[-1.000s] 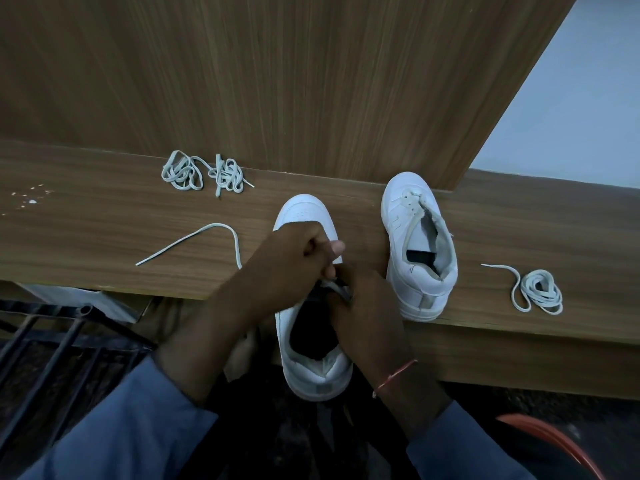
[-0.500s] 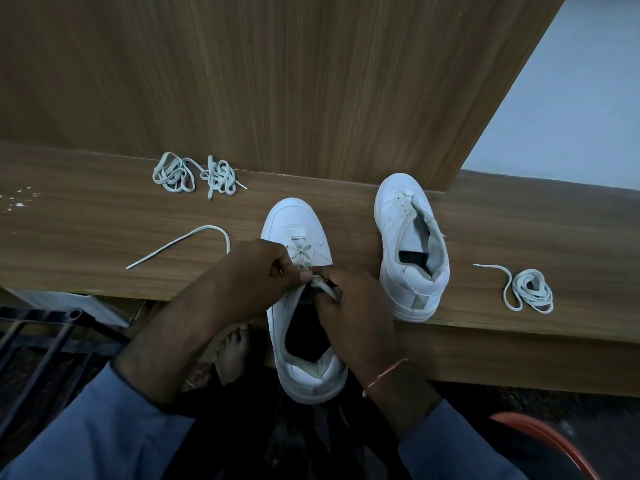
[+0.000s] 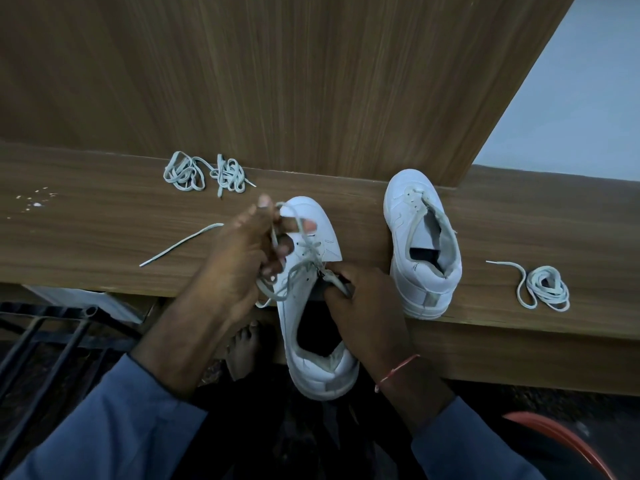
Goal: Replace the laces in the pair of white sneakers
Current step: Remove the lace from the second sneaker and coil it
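A white sneaker lies toe-away over the front edge of the wooden ledge, its lower eyelets crossed by a pale lace. My left hand grips that lace and holds it up over the toe. The fingers of my right hand are curled on the tongue and right eyelet side of the shoe. The second white sneaker stands to the right on the ledge with a lace only at its lowest eyelets.
Two bundled laces lie at the back left against the wooden panel. A coiled lace lies at the right, and a loose lace end at the left. A black metal frame and a bare foot are below the ledge.
My left hand has risen from the eyelets toward the toe, drawing the lace up and out. The right hand stays at the tongue.
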